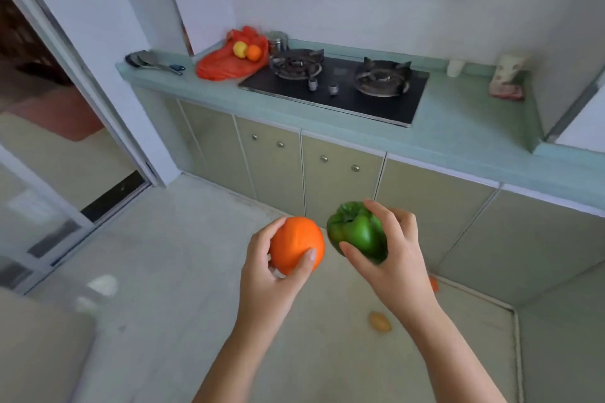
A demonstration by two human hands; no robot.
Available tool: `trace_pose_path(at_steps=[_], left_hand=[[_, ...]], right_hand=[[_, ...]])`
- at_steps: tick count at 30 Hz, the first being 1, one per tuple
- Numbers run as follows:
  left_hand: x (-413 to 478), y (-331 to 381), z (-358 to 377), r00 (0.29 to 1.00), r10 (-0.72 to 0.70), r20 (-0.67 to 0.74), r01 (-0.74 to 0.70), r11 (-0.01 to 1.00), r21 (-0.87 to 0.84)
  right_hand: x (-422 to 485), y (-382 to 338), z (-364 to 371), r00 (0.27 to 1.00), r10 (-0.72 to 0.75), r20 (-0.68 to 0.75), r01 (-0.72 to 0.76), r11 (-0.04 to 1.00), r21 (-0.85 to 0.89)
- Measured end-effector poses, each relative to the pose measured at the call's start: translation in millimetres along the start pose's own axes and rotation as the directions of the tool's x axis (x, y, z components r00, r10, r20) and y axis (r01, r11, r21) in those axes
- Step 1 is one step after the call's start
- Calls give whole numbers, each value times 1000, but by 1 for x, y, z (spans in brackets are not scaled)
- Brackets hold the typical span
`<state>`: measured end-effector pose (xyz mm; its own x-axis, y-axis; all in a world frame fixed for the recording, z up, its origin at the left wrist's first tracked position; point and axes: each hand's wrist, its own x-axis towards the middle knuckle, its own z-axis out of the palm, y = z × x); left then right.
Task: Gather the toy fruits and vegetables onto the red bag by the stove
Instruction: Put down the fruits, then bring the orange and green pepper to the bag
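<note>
Head view: right hand (397, 258) half-hides orange thing (433, 283).

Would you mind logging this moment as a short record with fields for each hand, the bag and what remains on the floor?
left hand: holds orange
right hand: holds green pepper
red bag: on the counter left of the stove, carrying a yellow fruit and a small orange
floor: potato lying below the right forearm

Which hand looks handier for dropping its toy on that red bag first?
Probably the left hand: its orange is on the side nearer the red bag, which lies left of the stove. The right hand holds the green pepper.
</note>
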<state>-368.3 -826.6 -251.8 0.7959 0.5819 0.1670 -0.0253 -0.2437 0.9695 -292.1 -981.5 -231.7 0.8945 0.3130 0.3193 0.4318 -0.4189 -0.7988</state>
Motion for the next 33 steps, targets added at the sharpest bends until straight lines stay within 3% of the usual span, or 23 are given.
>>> trace_pose_path(at_steps=[10, 18, 25, 33], left_hand=[[101, -46, -45, 987, -93, -133, 90, 996, -22], [242, -81, -108, 980, -105, -167, 104, 994, -14], [349, -97, -173, 968, -56, -244, 64, 998, 25], [418, -127, -222, 934, -143, -328, 151, 989, -2]], right_hand=[[93, -2, 96, 990, -43, 138, 42, 999, 6], [213, -32, 201, 980, -40, 193, 47, 998, -35], [320, -82, 300, 950, -158, 268, 164, 986, 0], [380, -93, 387, 890, -180, 418, 168, 984, 66]])
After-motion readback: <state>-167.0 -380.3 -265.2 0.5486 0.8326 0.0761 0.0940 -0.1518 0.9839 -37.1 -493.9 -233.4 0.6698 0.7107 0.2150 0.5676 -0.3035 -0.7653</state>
